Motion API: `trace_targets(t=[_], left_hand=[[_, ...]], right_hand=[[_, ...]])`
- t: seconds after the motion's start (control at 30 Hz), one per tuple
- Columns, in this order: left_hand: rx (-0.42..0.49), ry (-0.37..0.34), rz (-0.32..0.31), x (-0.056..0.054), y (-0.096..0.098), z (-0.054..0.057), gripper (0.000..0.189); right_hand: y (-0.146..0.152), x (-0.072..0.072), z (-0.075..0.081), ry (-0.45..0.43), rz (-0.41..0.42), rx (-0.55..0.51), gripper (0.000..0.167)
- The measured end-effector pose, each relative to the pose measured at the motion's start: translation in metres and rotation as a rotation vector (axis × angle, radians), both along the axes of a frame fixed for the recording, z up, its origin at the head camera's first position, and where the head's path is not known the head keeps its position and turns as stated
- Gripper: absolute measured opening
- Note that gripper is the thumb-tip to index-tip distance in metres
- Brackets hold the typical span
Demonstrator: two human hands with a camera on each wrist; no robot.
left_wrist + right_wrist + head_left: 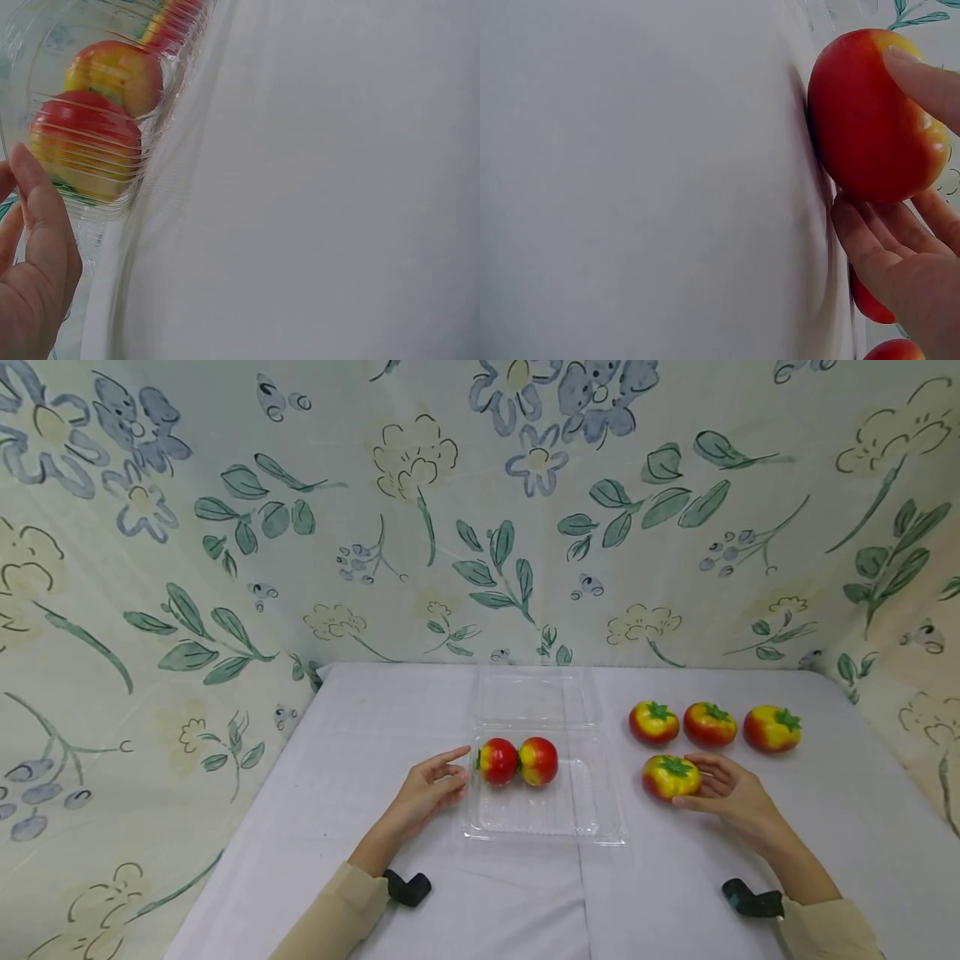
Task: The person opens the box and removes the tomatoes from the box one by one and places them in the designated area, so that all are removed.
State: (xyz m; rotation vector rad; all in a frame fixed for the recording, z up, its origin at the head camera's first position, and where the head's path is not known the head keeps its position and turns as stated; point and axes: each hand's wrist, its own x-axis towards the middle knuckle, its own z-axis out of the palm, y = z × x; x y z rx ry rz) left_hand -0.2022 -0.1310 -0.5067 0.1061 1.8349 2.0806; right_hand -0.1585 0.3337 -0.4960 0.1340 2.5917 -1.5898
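My right hand [731, 793] holds a red-and-yellow tomato [670, 777] with a green leafy top. The thumb lies on its near side and the fingers reach round its right side, as the right wrist view also shows. The tomato [874, 120] appears to rest on or just above the white cloth. At the left edge of a lidded clear plastic box [525, 814] is my left hand [427, 789], its index finger stretched out. Whether it touches the box, I cannot tell. Two tomatoes lie side by side inside the box, a left one [497, 762] and a right one [538, 761].
Three more tomatoes stand in a row behind my right hand: a left one [654, 722], a middle one [710, 725] and a right one [772, 729]. The box's clear lid [536, 697] lies folded back. A flowered curtain [420, 527] rises behind the white-covered table [360, 718].
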Motion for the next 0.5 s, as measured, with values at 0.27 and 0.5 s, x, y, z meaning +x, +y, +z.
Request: trace_targets(t=[0.27, 0.5], left_hand=[[0.017, -0.005, 0.009, 0.0016, 0.0017, 0.0027, 0.052], [0.015, 0.006, 0.002, 0.0005, 0.0013, 0.0013, 0.052]], right_hand=[[0.0026, 0.0004, 0.0032, 0.029, 0.032, 0.034, 0.084], [0.0067, 0.0025, 0.0059, 0.123, 0.085, 0.008, 0.081]])
